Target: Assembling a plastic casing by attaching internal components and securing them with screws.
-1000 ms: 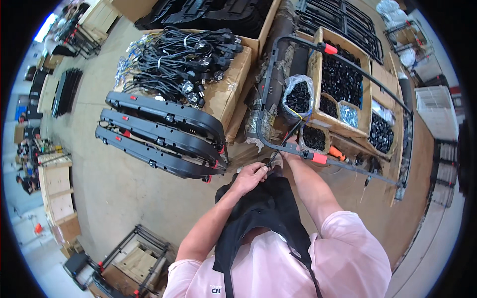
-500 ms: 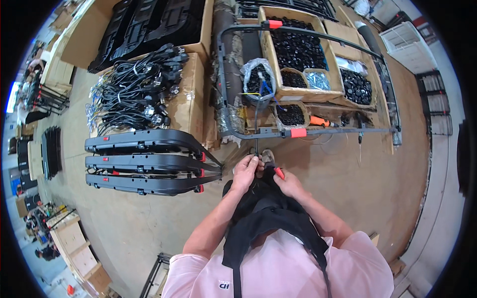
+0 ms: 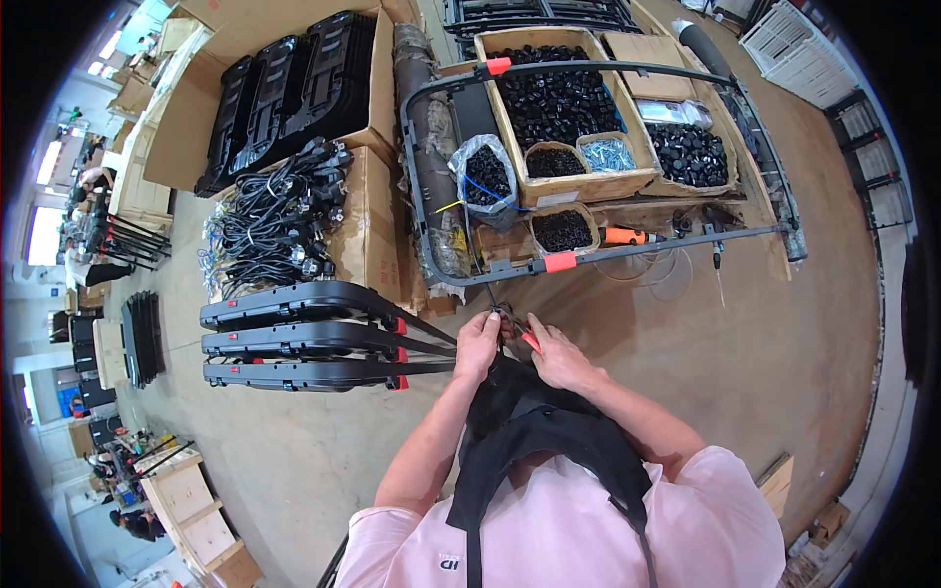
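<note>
My left hand [image 3: 477,345] is closed around the end of a black cable [image 3: 491,296], which hangs down from the near bar of a black metal frame [image 3: 627,245]. Red-handled pliers [image 3: 530,340] sit in my right hand [image 3: 562,358], whose fingers are wrapped round them. Their jaws are close to the cable end at my left fingertips; whether they touch it is too small to tell. Blue and yellow thin wires [image 3: 451,206] show by a plastic-lined tub of small black parts [image 3: 487,176].
Three black panels with red clips [image 3: 284,338] stand left of my hands. Behind them, bundled power cords [image 3: 279,211] lie on a cardboard box [image 3: 368,211]. Boxes of black caps [image 3: 559,93], a tub of screws [image 3: 564,231] and an orange power tool [image 3: 627,236] are on the bench.
My right hand has come up and left with the pliers, bringing their jaws to the cable end by my left hand. The head view has shifted slightly.
</note>
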### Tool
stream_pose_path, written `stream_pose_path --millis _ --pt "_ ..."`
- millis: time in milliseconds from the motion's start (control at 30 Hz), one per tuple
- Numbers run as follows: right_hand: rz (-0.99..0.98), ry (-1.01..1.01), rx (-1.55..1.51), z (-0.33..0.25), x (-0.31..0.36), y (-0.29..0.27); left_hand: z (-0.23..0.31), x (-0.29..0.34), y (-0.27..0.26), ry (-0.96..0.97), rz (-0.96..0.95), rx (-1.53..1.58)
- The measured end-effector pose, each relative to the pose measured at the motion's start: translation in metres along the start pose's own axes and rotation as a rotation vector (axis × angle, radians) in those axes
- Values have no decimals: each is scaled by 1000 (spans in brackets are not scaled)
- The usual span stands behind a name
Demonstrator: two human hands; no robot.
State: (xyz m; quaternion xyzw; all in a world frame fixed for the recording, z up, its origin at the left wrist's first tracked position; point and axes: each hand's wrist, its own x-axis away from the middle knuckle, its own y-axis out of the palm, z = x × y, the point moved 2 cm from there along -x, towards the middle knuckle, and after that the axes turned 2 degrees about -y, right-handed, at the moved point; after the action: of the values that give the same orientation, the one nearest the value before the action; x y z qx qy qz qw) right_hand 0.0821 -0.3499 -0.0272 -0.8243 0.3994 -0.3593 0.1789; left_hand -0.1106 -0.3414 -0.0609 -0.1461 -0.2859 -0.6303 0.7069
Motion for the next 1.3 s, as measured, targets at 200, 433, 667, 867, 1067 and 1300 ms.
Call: stream_pose_path --millis 200,433,667,867,1067,1300 --pt "-61 -40 102 -8 3 -13 0 4 4 46 69 -123" --pt "-106 -97 295 -13 4 -32 9 8 11 178 141 -398" --pt "69 -65 130 -32 16 -32 1 -9 -5 191 36 -223" --pt "112 0 84 -50 17 -22 45 -21 -35 194 -87 -635" --pt "305 23 126 -76 20 -5 148 -37 -31 748 333 -1145" --pt "480 70 217 -104 12 21 143 -90 -21 702 -69 -1558"
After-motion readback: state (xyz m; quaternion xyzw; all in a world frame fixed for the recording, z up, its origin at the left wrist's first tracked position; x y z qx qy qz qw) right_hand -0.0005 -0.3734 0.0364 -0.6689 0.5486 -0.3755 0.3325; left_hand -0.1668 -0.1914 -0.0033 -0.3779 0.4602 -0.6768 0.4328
